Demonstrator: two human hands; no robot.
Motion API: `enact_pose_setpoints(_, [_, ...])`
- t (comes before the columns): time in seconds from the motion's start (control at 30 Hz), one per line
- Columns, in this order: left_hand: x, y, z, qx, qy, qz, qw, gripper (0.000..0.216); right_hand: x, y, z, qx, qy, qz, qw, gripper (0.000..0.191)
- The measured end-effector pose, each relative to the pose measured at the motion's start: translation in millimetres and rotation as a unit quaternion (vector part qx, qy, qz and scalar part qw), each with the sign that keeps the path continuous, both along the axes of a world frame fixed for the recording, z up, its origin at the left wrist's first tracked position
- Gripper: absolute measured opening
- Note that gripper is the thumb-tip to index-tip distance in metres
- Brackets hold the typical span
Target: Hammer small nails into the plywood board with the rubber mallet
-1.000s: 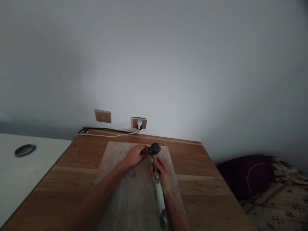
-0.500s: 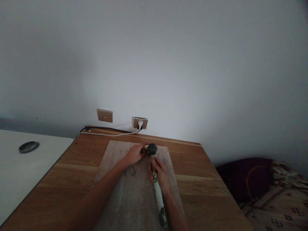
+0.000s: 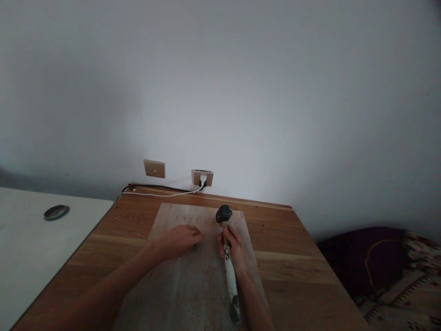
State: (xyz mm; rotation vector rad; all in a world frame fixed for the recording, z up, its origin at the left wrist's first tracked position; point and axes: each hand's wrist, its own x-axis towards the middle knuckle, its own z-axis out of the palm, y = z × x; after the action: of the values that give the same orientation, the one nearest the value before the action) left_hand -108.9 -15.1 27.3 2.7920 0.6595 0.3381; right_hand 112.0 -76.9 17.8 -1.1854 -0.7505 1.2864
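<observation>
My right hand (image 3: 234, 246) is wrapped round the upper handle of a hammer (image 3: 230, 271). Its dark, rounded head is up over the far right part of a worn wooden board (image 3: 186, 294), and the pale, chipped handle slants toward me. My left hand (image 3: 184, 240) is low over the middle of the board, slightly blurred, its fingers curled together and pointing down. A small dark bit shows beneath the fingertips, too hidden to name. Along the board's far edge runs a row of small dark points (image 3: 191, 219), which look like nails.
The board lies on a wooden table (image 3: 292, 266) against a wall. Black and white cables (image 3: 165, 195) run along its back edge to a socket (image 3: 203, 178). At left, a white surface (image 3: 27, 248) bears a dark round object (image 3: 57, 212). Patterned fabric (image 3: 409, 299) is at right.
My left hand has come back from beside the hammer head, toward me and left, over the spot where small metal pieces lay. My right hand keeps its hold on the hammer. The view has shifted slightly.
</observation>
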Motion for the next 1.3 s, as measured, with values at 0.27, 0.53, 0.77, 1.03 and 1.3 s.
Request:
enact_pose_setpoints(0.27, [5.8, -4.9, -6.8, 0.078, -0.004, -0.015, 0.997, 0.018, -0.1, -0.7, 1.8, -0.001, -0.019, 0.014, 1.000, 0.055])
enact_pose_setpoints(0.53, [34.1, 52.9, -14.2, -0.185, -0.235, 0.223, 0.928, 0.014, 2.2, 0.3, 3.4, -0.005, -0.024, 0.018, 1.000, 0.053])
enact_pose_setpoints(0.77, [36.9, 55.0, -22.4, -0.187, -0.217, 0.204, 0.936, 0.016, 0.8, -0.3, 4.1, -0.001, -0.025, 0.007, 1.000, 0.054])
enact_pose_setpoints(1.03, [38.7, 53.3, -21.6, -0.144, -0.185, 0.203, 0.951, 0.016, -0.3, -1.1, 0.1, -0.007, -0.025, 0.018, 1.000, 0.052])
enact_pose_setpoints(1.3, [38.9, 53.9, -29.1, -0.215, -0.235, 0.213, 0.924, 0.033, -10.1, 7.8, 10.3, 0.005, -0.013, 0.043, 0.999, 0.053])
